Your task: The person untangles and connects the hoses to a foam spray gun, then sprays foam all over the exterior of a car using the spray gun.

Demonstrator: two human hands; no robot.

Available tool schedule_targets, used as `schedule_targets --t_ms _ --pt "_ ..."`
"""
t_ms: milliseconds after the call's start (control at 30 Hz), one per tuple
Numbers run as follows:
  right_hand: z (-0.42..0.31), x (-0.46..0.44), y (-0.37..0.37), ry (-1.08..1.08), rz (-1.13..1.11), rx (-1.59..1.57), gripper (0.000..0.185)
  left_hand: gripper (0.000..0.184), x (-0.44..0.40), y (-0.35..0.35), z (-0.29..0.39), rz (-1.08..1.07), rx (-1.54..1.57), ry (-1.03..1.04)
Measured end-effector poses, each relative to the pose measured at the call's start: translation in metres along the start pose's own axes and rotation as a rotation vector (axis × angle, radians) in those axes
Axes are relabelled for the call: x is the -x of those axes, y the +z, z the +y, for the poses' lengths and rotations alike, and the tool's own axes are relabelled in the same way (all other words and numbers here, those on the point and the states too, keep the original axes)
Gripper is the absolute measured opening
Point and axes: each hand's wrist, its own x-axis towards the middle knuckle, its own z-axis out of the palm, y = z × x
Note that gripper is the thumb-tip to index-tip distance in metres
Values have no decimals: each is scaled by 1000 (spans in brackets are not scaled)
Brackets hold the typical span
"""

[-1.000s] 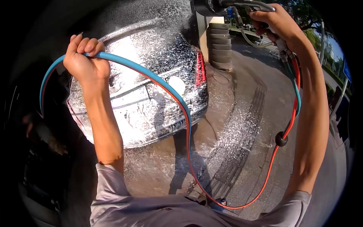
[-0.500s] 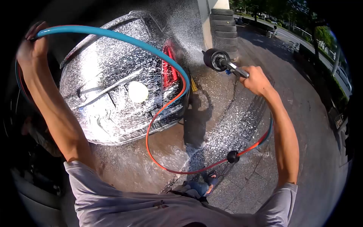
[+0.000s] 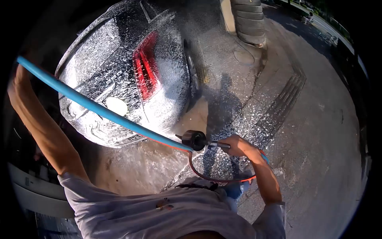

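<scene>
My right hand (image 3: pixel 235 145) is wrapped round the handle of a spray gun (image 3: pixel 195 140) with a thick black round head, which points left at the car. My left hand (image 3: pixel 20 77), raised at the far left, grips a blue hose (image 3: pixel 91 105); its fingers are mostly lost in shadow. The hose runs taut down to the right, and a thinner red hose (image 3: pixel 215 180) loops below the gun towards my right forearm. Beyond the gun stands a dark car (image 3: pixel 119 51) coated in white foam, its red tail light (image 3: pixel 146 67) showing through.
Stacked tyres (image 3: pixel 249 22) stand beside a pillar (image 3: pixel 227 16) at the back. Foam flecks lie on the wet pavement (image 3: pixel 223 127), near a yellow drain grate (image 3: pixel 203 74). A seated person (image 3: pixel 308 18) is far off at upper right.
My right hand has brought the spray gun down and left, nearer my body. The blue hose has gone from a high arch to a straight slanting line. My view has swung towards the car's corner.
</scene>
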Motion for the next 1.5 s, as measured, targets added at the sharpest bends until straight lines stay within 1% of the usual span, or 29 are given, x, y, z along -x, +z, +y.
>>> schedule_targets --t_ms 33,67,100,133,200,233,300,333,400,467,500,567,600,667,700,733,800,867,967,1000,1067,1100,1167,1200,1267,1300,1333,1400,1500 --pt "43 -2 -32 -1 38 29 26 6 -15 15 7 -115 -75 26" --pt "61 -2 -56 -7 108 86 26 3 -35 6 -1 -59 -120 380" --pt "71 -9 -81 85 176 101 27 10 -38 2 -22 71 -123 460" --pt "124 -10 -139 168 211 100 28 10 -46 42 -12 25 -138 449" --pt "154 -14 -182 175 287 150 28 14 -63 49 -29 70 -115 460" --pt "184 -18 -215 188 354 186 28 14 -81 73 -7 52 -136 433" --pt "205 -19 -235 174 359 238 28 14 -99 85 4 36 -155 326" --pt "247 -36 -284 142 352 272 28 15 -125 115 35 -10 -171 272" --pt "254 -37 -280 156 341 221 22 15 -137 131 42 -76 -137 96" --pt "276 -55 -305 276 229 100 16 16 -150 169 60 -154 -86 -123" --pt "287 -63 -314 254 235 111 16 16 -156 179 71 -181 -39 -241" --pt "323 -78 -317 199 55 68 11 17 -170 233 85 -258 82 -474" --pt "336 -83 -310 194 61 73 11 17 -176 253 92 -275 157 -566" --pt "378 -121 -324 -114 93 181 17 18 -188 325 98 -311 290 -738" --pt "395 -140 -335 -145 129 118 13 19 -196 358 100 -323 347 -801" --pt "401 -150 -351 -142 116 116 13 19 -202 400 98 -352 392 -863" --pt "414 -194 -398 63 235 -237 11 20 -222 456 101 -387 443 -963" --pt "444 -241 -440 58 270 -305 15 21 -253 524 98 -480 526 -1047" --pt "447 -297 -528 129 470 -227 19 23 -300 603 83 -912 1084 -1228" --pt "446 -318 -561 64 467 -287 19 23 -307 624 88 -906 1070 -1210" --pt "436 -351 -634 -66 423 -360 21 25 -293 670 116 -665 348 -1140" --pt "425 -362 -670 -123 376 -372 22 25 -282 691 118 -653 342 -1127" --pt "409 -392 -731 -40 341 -534 25 27 -266 726 111 -178 246 -1047" --pt "417 -412 -759 -154 317 -520 26 27 -266 735 96 -165 238 -1042" --pt "436 -456 -810 -296 317 -520 24 25 -270 755 54 -475 773 -1486" --pt "442 -483 -839 -293 338 -478 23 24 -202 811 175 -139 134 -950" --pt "451 -509 -863 -278 345 -444 22 24 -204 832 165 -131 116 -954" --pt "460 -562 -907 -331 402 -372 20 22 -221 862 128 -476 175 -1050" --pt "487 -659 -972 -407 420 -324 18 18 -225 923 89 -418 52 -1080"
